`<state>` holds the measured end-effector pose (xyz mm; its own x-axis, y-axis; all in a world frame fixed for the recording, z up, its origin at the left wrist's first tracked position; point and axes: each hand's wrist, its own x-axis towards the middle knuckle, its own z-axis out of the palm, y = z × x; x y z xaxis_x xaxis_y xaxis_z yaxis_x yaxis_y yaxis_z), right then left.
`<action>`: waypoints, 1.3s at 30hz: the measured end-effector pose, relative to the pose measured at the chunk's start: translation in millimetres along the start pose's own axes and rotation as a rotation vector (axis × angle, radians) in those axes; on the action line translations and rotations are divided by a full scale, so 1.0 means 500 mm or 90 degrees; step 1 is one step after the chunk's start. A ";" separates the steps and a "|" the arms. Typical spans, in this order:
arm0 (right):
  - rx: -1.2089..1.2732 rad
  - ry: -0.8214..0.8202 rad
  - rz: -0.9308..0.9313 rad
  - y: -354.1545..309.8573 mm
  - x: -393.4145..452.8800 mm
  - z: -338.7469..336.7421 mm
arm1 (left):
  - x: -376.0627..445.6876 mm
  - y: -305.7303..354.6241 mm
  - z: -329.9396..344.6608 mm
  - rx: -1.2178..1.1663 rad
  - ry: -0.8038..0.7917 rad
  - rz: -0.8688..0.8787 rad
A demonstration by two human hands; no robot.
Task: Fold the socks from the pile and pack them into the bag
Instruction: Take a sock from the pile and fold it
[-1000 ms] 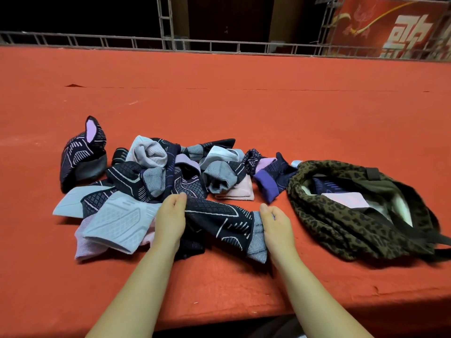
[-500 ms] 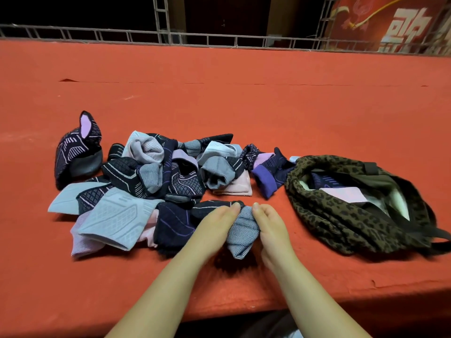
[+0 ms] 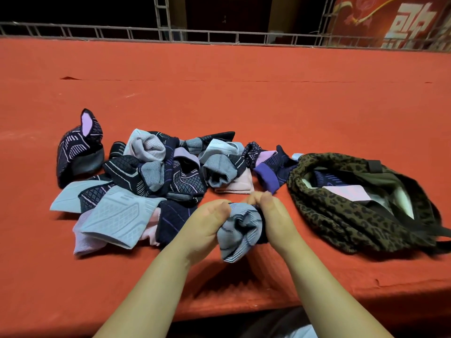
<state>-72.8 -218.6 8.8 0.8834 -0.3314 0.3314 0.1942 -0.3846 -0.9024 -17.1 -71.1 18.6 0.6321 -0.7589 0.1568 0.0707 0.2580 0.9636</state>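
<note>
Since a second ago the long dark sock got stretched out, folded over, and is now a bunched grey-and-navy sock bundle (image 3: 240, 230) lifted just off the red worktop (image 3: 244, 93). Left hand (image 3: 203, 226) and right hand (image 3: 274, 219) both grip it, fingers curled round. Sock pile (image 3: 151, 176) sits to the left, leopard-print bag (image 3: 361, 203) lies open on the right with folded socks inside.

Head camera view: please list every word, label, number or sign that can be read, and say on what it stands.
Red banner behind the metal railing, top right: large pale characters, cut off by the frame edge and blurred; not readable.
Leopard-print fabric bag: no text visible.
Patterned socks in the pile: only woven lines, no words.
</note>
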 end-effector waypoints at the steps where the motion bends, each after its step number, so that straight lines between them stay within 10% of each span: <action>1: 0.010 -0.015 0.025 0.001 -0.003 -0.001 | 0.000 0.005 0.002 -0.021 0.029 -0.018; 9: 0.358 0.005 0.275 0.030 -0.034 -0.024 | 0.023 -0.015 -0.074 -0.085 0.482 0.002; 13: 0.399 -0.004 0.300 0.031 -0.039 0.000 | 0.028 -0.040 -0.079 -0.032 0.446 -0.059; 19: 0.454 0.035 0.304 0.034 -0.041 0.011 | -0.021 -0.026 -0.050 0.342 0.457 0.128; 22: 0.520 0.033 0.320 0.038 -0.049 0.020 | -0.038 -0.049 -0.022 0.327 0.293 0.017; 28: 0.624 -0.047 0.372 0.045 -0.065 0.041 | -0.030 -0.072 -0.023 0.222 0.399 -0.039; 39: 0.691 -0.166 0.345 0.042 -0.072 0.016 | -0.021 -0.069 -0.009 0.077 0.287 -0.101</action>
<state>-97.4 -208.1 -24.5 0.9941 0.0037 -0.1084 -0.0799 0.7013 -0.7083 -22.6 -69.3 -17.3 0.8940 -0.4413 -0.0778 0.1203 0.0692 0.9903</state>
